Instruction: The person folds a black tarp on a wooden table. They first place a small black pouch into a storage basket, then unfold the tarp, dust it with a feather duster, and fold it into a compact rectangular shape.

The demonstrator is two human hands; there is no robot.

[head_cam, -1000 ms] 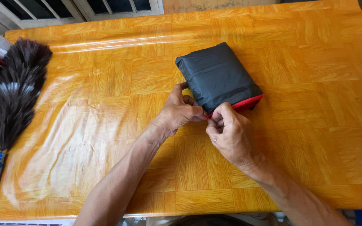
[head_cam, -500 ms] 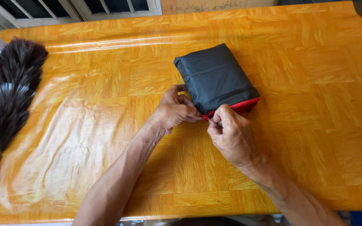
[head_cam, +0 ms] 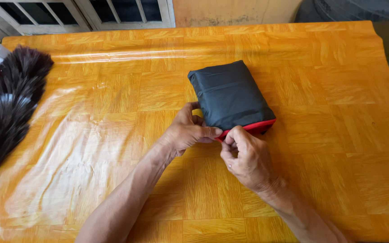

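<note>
On table (head_cam: 338, 135), both hands pinch black pouch (head_cam: 228, 94).

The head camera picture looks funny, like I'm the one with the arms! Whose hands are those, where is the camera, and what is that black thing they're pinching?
The camera sits on a person's head and looks down, so you see what that person sees. The two bare arms coming up from the bottom are that person's own.

They work at a table covered with a shiny orange sheet printed like wood blocks. In the middle lies a dark grey pouch, soft and folded flat, with a red edge along the near side.

The left hand grips the pouch's near corner. The right hand pinches the red edge right beside it, so both hands meet at that one spot. What exactly the fingertips squeeze is too small to tell.

Far left lies a feather duster with dark fluffy feathers and a blue handle. Nobody touches it.
</note>
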